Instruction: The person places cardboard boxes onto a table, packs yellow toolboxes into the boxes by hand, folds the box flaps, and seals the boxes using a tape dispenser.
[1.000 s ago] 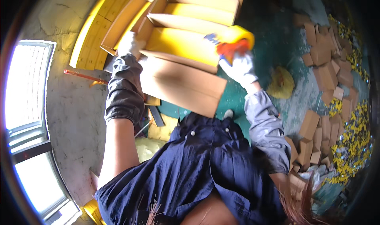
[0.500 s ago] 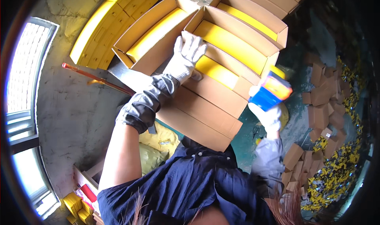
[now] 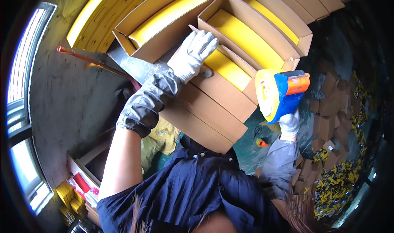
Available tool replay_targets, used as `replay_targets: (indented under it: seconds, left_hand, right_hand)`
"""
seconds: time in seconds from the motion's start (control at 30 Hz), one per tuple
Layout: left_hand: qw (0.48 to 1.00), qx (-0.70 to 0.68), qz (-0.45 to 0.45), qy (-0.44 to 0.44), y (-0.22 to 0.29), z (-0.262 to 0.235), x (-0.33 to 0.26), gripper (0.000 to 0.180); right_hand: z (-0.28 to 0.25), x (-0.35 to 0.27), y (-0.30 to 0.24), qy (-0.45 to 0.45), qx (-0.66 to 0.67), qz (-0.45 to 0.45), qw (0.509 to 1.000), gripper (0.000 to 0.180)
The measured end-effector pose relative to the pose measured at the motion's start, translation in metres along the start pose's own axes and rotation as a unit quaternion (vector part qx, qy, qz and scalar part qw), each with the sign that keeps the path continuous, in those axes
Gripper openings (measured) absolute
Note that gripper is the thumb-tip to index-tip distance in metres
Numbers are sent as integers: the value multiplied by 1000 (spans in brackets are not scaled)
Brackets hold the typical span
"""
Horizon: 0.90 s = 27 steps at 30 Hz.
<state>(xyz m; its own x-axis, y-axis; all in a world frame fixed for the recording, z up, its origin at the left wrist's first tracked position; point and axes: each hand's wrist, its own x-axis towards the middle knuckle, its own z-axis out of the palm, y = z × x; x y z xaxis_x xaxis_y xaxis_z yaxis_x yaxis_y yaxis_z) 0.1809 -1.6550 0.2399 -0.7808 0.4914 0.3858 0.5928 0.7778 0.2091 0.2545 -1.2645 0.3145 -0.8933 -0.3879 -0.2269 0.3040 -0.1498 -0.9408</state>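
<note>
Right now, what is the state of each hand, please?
Left hand: open, gloved, fingers flat on the box flap.
Right hand: closed, holding the tape dispenser.

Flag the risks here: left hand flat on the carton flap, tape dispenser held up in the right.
1. The left hand presses only one flap of the open carton; the flaps could spring apart before tape lands.
2. The tape dispenser, gripped by the right hand, hangs off the carton's edge; its cutter end might catch a glove.
3. Neighbouring open cartons crowd the work, so a tape pass may snag.
</note>
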Motion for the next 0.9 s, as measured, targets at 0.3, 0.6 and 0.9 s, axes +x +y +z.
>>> replay_targets:
  seconds: [0.3,0.6,0.9]
  left_hand:
    - [996,-77,-43,20,16,-19,-36,44]
    - [689,-623,-356,-100,80,-28,16,54]
    - [484,-765,-425,-20,45,15,17,35]
  right_hand:
    - [30,61,19,-117,-37,171,978,69]
    - [21,67,20,-156,-66,201,965,67]
    - [50,96,4,-174,-32,238,955,50]
